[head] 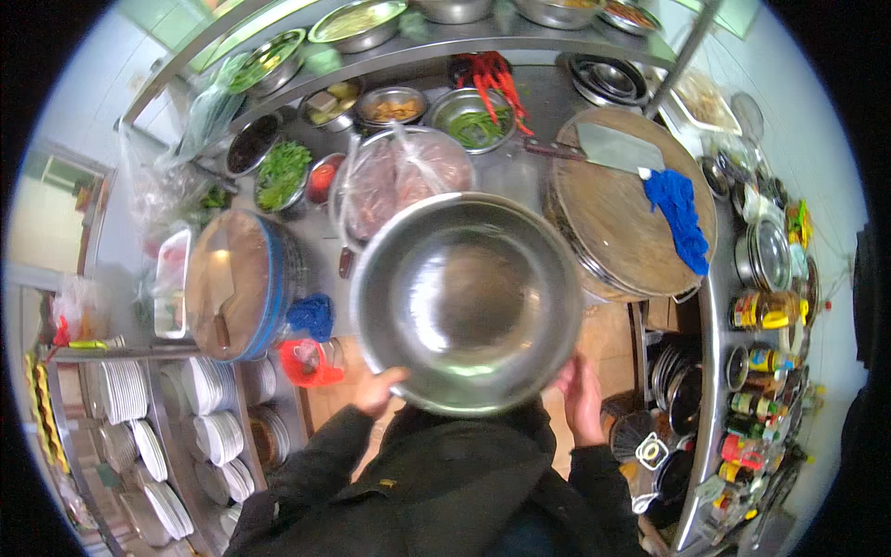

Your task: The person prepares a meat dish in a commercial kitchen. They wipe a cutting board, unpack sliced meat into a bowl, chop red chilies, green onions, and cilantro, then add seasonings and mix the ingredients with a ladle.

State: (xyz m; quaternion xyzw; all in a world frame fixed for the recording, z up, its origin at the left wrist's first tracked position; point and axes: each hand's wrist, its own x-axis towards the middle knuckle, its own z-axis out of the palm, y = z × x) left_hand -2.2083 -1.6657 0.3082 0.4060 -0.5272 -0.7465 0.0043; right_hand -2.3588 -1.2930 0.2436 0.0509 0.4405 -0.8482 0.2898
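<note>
A large stainless steel bowl [459, 299] is held in front of my body, tilted so its bare inside faces me. My left hand [379, 390] grips the lower left rim with the thumb over the edge. On the lower right, my right hand [581, 393] bears against the outside of the bowl, its fingertips partly hidden behind the rim. Just beyond the bowl, a steel bowl lined with a clear plastic bag [418, 167] contains pinkish meat. Part of that bowl is hidden behind the one I hold.
A round wooden chopping block [612, 223] at right carries a cleaver [619, 146] and a blue cloth [679, 216]. Another chopping block [233, 278] with a knife [221, 292] stands left. Red chillies [487, 76] and chopped greens [284, 174] sit behind. Bottles [766, 310] line the right counter; stacked plates [125, 390] fill the left shelves.
</note>
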